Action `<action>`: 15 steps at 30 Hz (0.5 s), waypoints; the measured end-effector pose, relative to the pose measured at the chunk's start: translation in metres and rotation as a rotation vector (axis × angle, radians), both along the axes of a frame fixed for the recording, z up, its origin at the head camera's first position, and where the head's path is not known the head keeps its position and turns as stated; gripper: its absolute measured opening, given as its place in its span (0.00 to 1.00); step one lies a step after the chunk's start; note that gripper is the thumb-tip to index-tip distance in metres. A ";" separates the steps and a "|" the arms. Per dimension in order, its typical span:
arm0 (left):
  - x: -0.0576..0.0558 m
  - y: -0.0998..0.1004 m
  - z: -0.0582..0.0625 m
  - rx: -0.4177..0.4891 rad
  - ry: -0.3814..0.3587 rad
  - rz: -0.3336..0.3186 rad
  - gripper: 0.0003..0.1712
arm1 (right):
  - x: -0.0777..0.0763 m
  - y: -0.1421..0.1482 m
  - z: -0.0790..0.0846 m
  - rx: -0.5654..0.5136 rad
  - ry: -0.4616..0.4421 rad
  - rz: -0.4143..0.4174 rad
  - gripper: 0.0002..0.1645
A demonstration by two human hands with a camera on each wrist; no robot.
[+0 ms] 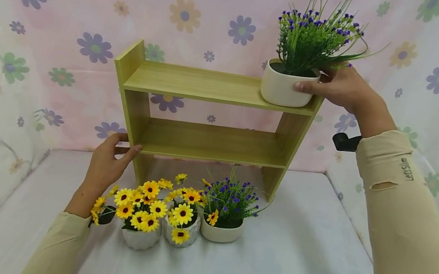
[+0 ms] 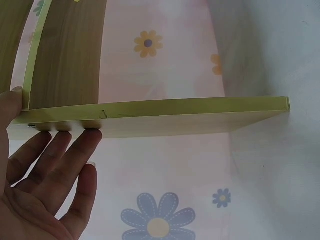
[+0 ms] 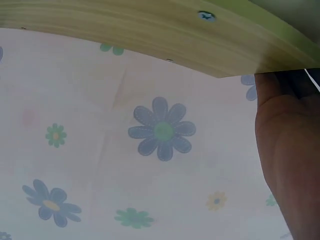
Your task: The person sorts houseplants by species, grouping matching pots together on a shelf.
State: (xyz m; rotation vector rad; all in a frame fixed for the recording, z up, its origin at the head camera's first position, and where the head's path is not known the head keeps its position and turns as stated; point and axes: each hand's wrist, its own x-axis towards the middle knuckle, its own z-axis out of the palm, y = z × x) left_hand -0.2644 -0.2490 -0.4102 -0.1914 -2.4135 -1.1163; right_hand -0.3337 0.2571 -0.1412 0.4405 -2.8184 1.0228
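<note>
A wooden two-tier shelf (image 1: 210, 141) stands on the table. My right hand (image 1: 345, 91) holds a white oval pot (image 1: 285, 89) of purple flowers by its right end, thumb across the front, at the right end of the top board. In the right wrist view the shelf's side panel (image 3: 125, 30) hides most of that hand. My left hand (image 1: 105, 162) holds the shelf's left side panel; in the left wrist view its thumb lies at the front edge and its fingertips (image 2: 92, 136) touch the outer face.
Before the shelf stand two white pots of yellow flowers, one left (image 1: 140, 239) and one middle (image 1: 191, 235), and another oval pot (image 1: 221, 234) of purple flowers. A white cloth (image 1: 288, 272) covers the table. Flower-printed curtain (image 1: 217, 17) hangs behind.
</note>
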 end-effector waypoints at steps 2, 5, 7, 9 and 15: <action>0.001 0.000 0.000 0.000 0.005 -0.002 0.33 | -0.001 0.000 -0.001 -0.007 -0.006 -0.007 0.52; 0.002 -0.001 0.000 -0.001 0.010 -0.007 0.33 | -0.004 0.000 -0.003 -0.045 -0.003 0.010 0.52; 0.002 -0.001 0.000 0.000 0.012 -0.009 0.32 | -0.006 0.000 -0.005 -0.063 0.011 0.021 0.51; 0.002 -0.001 0.000 -0.002 0.012 -0.009 0.32 | -0.007 0.001 -0.008 -0.065 0.039 0.028 0.48; 0.001 -0.001 0.000 -0.005 0.009 -0.004 0.33 | -0.007 0.001 -0.016 -0.100 0.084 0.072 0.45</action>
